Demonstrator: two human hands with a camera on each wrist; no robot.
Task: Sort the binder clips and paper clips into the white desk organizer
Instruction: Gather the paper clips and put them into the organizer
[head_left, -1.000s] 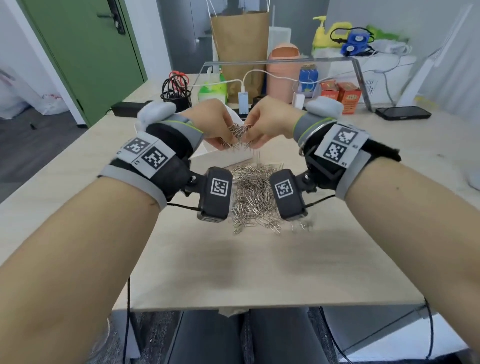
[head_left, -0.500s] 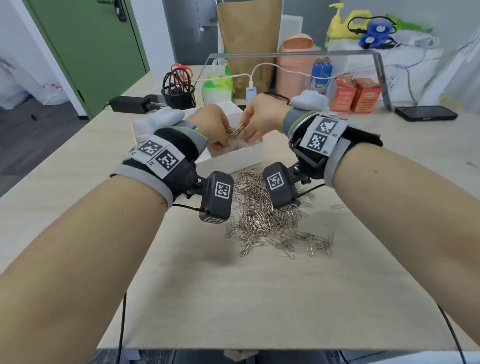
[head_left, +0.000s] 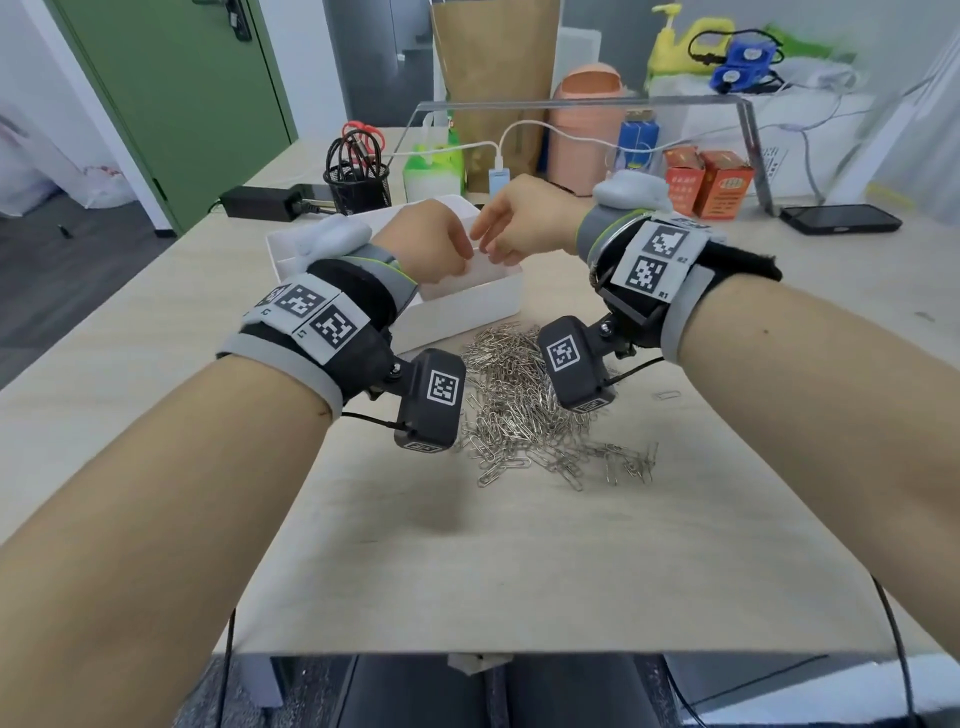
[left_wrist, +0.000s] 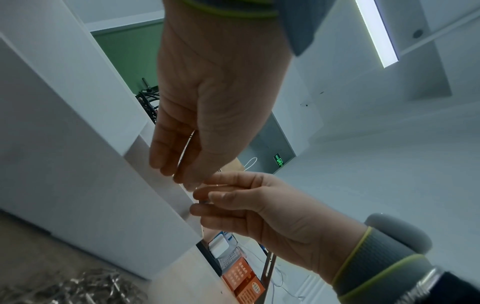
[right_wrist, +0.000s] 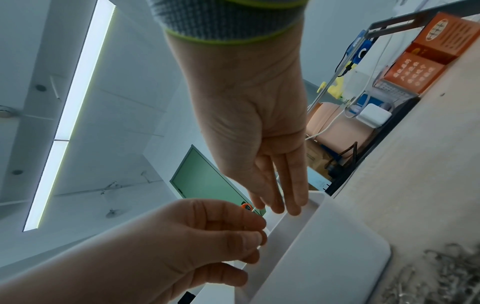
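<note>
A heap of silver paper clips (head_left: 519, 405) lies mid-table, just in front of the white desk organizer (head_left: 467, 312). Both hands hover over the organizer's near compartment. My left hand (head_left: 457, 254) has thumb and fingers drawn together, and the left wrist view shows a thin paper clip (left_wrist: 187, 146) between them. My right hand (head_left: 485, 236) is beside it, fingers (right_wrist: 293, 197) straight and pointing down at the organizer's rim (right_wrist: 319, 197), with nothing visible in them. I see no binder clips. The organizer's contents are hidden by the hands.
A lone paper clip (head_left: 667, 395) lies right of the heap. Behind the organizer stand a black mesh pen holder (head_left: 358, 182), a green box (head_left: 434, 171), orange boxes (head_left: 711, 182) and a clear riser (head_left: 748, 135). A phone (head_left: 841, 218) lies far right.
Both hands moved forward from above the heap to over the organizer. The bundle of clips held between them earlier no longer shows in the head view.
</note>
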